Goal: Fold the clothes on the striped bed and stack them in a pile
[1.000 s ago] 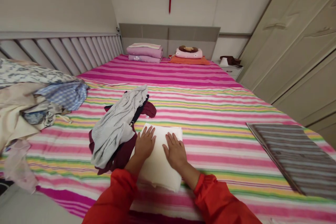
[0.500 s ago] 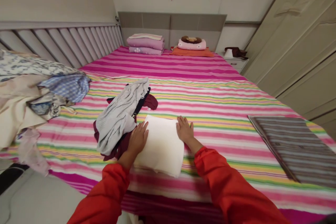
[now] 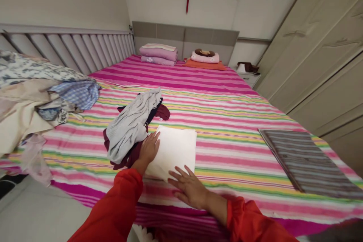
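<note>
Leaving the far right corner of the folded white cloth point(image 3: 179, 143) uncovered on the striped sheet point(image 3: 229, 149), the right hand point(image 3: 190, 189) has drawn back over the near edge, grip wide and unfilled, while the left hand point(image 3: 149, 149) rests spread along the left edge, grasping nothing.

Arms point(image 3: 217, 205) outstretched, left fingers point(image 3: 153, 140) extended, right fingers point(image 3: 182, 173) spread.
</note>
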The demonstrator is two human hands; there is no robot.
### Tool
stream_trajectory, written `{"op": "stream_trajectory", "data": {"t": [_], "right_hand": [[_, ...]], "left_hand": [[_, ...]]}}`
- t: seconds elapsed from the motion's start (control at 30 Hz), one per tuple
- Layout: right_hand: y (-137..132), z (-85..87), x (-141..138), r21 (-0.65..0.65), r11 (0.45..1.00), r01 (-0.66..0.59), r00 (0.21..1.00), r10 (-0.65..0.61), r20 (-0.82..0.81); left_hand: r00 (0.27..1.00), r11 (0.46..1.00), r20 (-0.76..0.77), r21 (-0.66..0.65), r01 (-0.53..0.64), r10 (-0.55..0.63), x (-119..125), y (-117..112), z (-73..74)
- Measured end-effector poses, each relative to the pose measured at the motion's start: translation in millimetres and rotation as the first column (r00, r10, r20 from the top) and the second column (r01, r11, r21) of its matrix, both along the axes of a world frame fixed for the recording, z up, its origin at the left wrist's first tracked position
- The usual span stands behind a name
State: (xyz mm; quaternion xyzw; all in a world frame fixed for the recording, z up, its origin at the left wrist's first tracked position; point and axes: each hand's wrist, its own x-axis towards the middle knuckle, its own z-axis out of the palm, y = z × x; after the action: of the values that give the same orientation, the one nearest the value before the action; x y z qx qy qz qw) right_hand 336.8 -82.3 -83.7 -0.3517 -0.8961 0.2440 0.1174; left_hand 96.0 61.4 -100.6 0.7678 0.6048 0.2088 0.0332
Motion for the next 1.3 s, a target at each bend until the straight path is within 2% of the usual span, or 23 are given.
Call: {"op": "stream_trajectory", "data": {"t": [0.07, 0.1, 0.13, 0.17, 0.2, 0.23, 0.27, 0.3, 0.33, 0.43, 0.53, 0.6, 0.7, 0.77, 0.87, 0.9, 1.0, 1.07, 1.17, 1.23, 1.3], "right_hand": [[-6, -2.7, 6, -0.085, 0.996, 0.021, 0.995, -0.029, -0.09], [-6, -5.3, 8, -0.113, 0.987, 0.119, 0.975, -0.137, -0.177], [-3, -8.1, 10, -0.15, 0.95, 0.276, 0.908, -0.308, -0.285], [2, -10.5, 12, -0.217, 0.862, 0.458, 0.769, -0.507, -0.389], [9, -11.9, 13, -0.32, 0.727, 0.608, 0.572, -0.68, -0.458], [18, -12.0, 13, -0.444, 0.586, 0.678, 0.372, -0.794, -0.481], [26, -10.6, 12, -0.576, 0.485, 0.658, 0.22, -0.856, -0.469], [35, -8.0, 10, -0.693, 0.432, 0.577, 0.132, -0.887, -0.442], [42, -4.5, 8, -0.782, 0.415, 0.464, 0.097, -0.902, -0.421], [58, 5.8, -1, -0.89, 0.424, 0.17, 0.089, -0.906, -0.414], [64, 7.8, -8, -0.916, 0.4, 0.027, 0.121, -0.911, -0.394], [65, 5.1, -9, -0.924, 0.382, -0.007, 0.111, -0.918, -0.38], [62, 3.2, 4, -0.921, 0.388, 0.033, 0.052, -0.921, -0.386], [54, 6.9, 29, -0.908, 0.418, 0.044, 0.053, -0.908, -0.415], [31, 21.6, 85, -0.894, 0.438, 0.096, 0.128, -0.896, -0.425], [21, 28.8, 106, -0.898, 0.421, 0.13, 0.147, -0.904, -0.402], [-7, 54.7, 164, -0.914, 0.343, 0.216, 0.135, -0.938, -0.32], [-21, 73.6, 197, -0.916, 0.322, 0.24, 0.138, -0.945, -0.296], [-34, 101.4, 238, -0.903, 0.299, 0.308, 0.156, -0.952, -0.262], [-40, 119.3, 263, -0.89, 0.281, 0.36, 0.15, -0.959, -0.242], [-43, 136.9, 286, -0.872, 0.267, 0.41, 0.143, -0.963, -0.227]], "left_hand": [[1.0, 1.0, 0.02, 0.013, 0.002, -0.002, -1, 1, -1.3], [1.0, 1.0, 0.029, 0.017, -0.001, 0.0, -1, 1, -1.6], [0.999, 1.0, 0.037, 0.018, -0.005, 0.004, -1, 1, -1.7], [0.999, 1.0, 0.041, 0.016, -0.008, 0.007, -1, 1, -1.6], [0.999, 1.0, 0.044, 0.012, -0.009, 0.009, -1, 0, -1.3], [0.999, 1.0, 0.044, 0.007, -0.01, 0.01, -1, 0, -0.9], [0.999, 1.0, 0.044, 0.003, -0.009, 0.009, -1, 0, -0.5], [0.999, 1.0, 0.045, 0.001, -0.008, 0.008, -2, 0, -0.2], [0.999, 1.0, 0.046, 0.0, -0.007, 0.007, -2, 0, 0.1], [0.999, 1.0, 0.045, 0.004, -0.013, 0.013, -3, 2, 0.8], [0.999, 0.999, 0.038, 0.02, -0.039, 0.038, 0, 2, 2.6], [0.996, 0.996, 0.03, 0.002, -0.088, 0.088, 4, -1, 3.8], [0.988, 0.983, 0.022, -0.103, -0.149, 0.152, 13, -13, 1.8], [0.991, 0.98, 0.033, -0.158, -0.121, 0.128, 21, -22, -3.6], [0.995, 0.984, 0.076, -0.173, -0.048, 0.062, 41, -29, -12.7], [0.995, 0.984, 0.087, -0.175, -0.04, 0.056, 52, -30, -14.4], [0.995, 0.981, 0.081, -0.188, -0.041, 0.057, 99, -30, -13.1], [0.998, 0.985, 0.055, -0.171, -0.016, 0.025, 134, -29, -9.0], [1.0, 0.998, 0.01, -0.058, -0.007, 0.008, 174, -30, -5.8], [1.0, 0.998, -0.004, 0.056, -0.025, 0.026, 187, -31, -7.4], [1.0, 0.988, -0.01, 0.15, -0.021, 0.023, 190, -32, -10.4]]}}
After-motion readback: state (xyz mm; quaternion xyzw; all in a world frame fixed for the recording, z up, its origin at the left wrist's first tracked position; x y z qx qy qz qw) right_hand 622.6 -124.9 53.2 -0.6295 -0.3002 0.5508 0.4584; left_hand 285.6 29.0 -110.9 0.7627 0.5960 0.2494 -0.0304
